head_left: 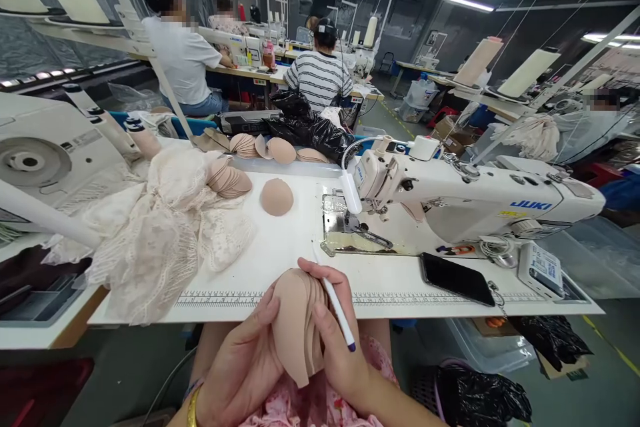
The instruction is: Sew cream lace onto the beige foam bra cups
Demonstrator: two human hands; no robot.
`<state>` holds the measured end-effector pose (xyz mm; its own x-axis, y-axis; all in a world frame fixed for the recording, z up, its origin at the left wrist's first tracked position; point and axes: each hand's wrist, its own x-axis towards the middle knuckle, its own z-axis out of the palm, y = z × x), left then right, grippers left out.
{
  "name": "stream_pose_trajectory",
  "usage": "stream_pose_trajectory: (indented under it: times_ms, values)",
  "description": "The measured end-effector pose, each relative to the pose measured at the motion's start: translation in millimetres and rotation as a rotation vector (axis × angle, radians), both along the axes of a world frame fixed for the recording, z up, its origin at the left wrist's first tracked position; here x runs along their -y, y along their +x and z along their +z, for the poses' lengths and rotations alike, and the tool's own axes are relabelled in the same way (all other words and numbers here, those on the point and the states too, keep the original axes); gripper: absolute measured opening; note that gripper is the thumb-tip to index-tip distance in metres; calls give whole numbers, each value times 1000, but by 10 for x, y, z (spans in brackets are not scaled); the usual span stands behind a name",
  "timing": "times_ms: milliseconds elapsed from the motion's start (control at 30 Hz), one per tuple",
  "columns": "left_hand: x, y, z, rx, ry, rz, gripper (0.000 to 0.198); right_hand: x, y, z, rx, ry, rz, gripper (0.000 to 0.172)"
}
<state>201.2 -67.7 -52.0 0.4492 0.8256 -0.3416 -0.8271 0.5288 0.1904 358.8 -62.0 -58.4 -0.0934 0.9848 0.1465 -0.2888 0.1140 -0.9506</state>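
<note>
Between my two hands, just off the table's front edge, is a stack of beige bra cups [293, 327], fanned a little apart on the right side. My left hand [245, 353] is closed on the stack's left side, thumb on the front cup. Wrapped round the right side, my right hand [340, 333] also carries a white pen [339, 310] with a dark purple end, lying between thumb and index finger. A single beige cup [277, 197] lies on the white table beyond. Left of it, a pile of cups [230, 179] rests against cream lace fabric [165, 227].
A white JUKI sewing machine [450, 197] stands on the right of the table [280, 247]. Near it lie a black phone [457, 278] and a small white box [541, 271]. More cups [281, 151] and a black plastic bag [313, 127] sit behind. Co-workers sit further back.
</note>
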Motion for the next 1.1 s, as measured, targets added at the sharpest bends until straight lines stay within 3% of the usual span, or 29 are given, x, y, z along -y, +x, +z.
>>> stream_pose_trajectory:
  times_ms: [100, 333, 600, 833, 900, 1000, 1100]
  values:
    - [7, 6, -23, -1, 43, 22, 53, 50, -29, -36, -19, -5, -65, 43]
    - [31, 25, -1, -47, 86, 12, 57, 60, 34, 8, 141, 96, -16, 53]
    - [35, -22, -229, 195, 239, -32, 41, 109, 109, -23, 172, 155, -30, 54]
    - [27, -14, -204, 149, 256, -60, 40, 132, 128, -13, 288, 202, -27, 73]
    - [35, -39, -227, 116, 246, -39, 41, 117, 156, -3, 325, 245, -89, 64]
    - [58, -113, -303, 68, 204, 30, 46, 74, 222, -14, 303, 186, -268, 30]
    - [83, -178, -361, 25, 175, 64, 56, 13, 288, -24, 87, 17, -391, 25]
